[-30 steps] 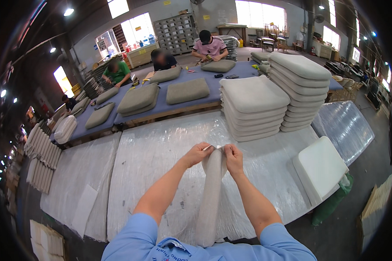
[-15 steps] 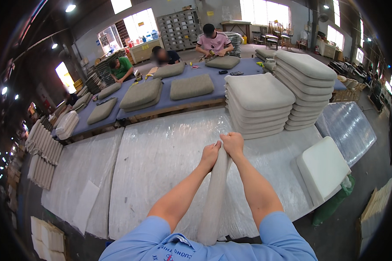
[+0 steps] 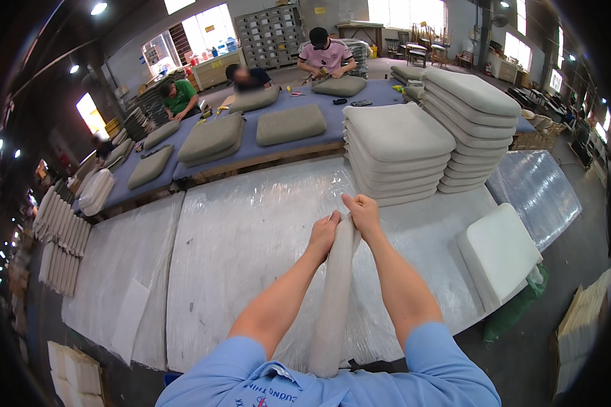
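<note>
A light grey seat cushion (image 3: 333, 305), seen edge-on, stands between my forearms and reaches from my chest to the far end where I grip it. My left hand (image 3: 324, 235) is closed on the left of its far end, thumb on top. Closed on the right side of the same end is my right hand (image 3: 364, 216), its thumb lifted a little. The cushion is above a pale, plastic-wrapped table surface (image 3: 244, 258). What the fingertips do under the cover is hidden.
Light grey cushion stacks (image 3: 399, 139) stand beyond my right hand. A white foam pad (image 3: 501, 251) lies at the table's right edge over a green bag (image 3: 523, 308). Green-grey cushions (image 3: 290, 125) rest on a blue table (image 3: 251, 152), where several people work.
The whole view has shifted slightly, so the tables and stacks sit a little further left and up. Both hands keep hold of the cushion's far end; my right thumb appears more raised.
</note>
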### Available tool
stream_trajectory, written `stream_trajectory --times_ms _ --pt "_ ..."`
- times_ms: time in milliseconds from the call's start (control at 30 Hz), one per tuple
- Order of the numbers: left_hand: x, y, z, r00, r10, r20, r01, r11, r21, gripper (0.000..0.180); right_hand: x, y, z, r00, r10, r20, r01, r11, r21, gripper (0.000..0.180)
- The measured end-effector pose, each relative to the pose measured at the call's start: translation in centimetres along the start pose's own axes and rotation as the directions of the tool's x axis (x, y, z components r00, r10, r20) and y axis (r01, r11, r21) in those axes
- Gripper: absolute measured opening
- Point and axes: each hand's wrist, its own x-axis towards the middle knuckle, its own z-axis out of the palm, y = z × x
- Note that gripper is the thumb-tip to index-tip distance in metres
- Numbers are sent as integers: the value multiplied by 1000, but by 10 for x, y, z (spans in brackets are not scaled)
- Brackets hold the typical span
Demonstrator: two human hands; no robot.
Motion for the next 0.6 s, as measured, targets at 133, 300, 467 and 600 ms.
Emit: stream_trajectory --times_ms 133,300,467,600 --pt "-20 -1 -5 991 0 130 21 986 -165 40 -29 13 -27 973 9 233 -111 896 430 26" --pt "-21 7 -13 969 -25 244 70 981 -180 42 -39 18 -23 975 -108 196 16 908 419 25" --pt "-10 -3 2 995 8 101 1 995 -95 41 -35 25 -7 991 -130 -11 129 971 200 25" --pt "4 -4 5 997 11 73 -13 1000 21 44 -32 27 -4 997 -73 -28 77 982 172 28"
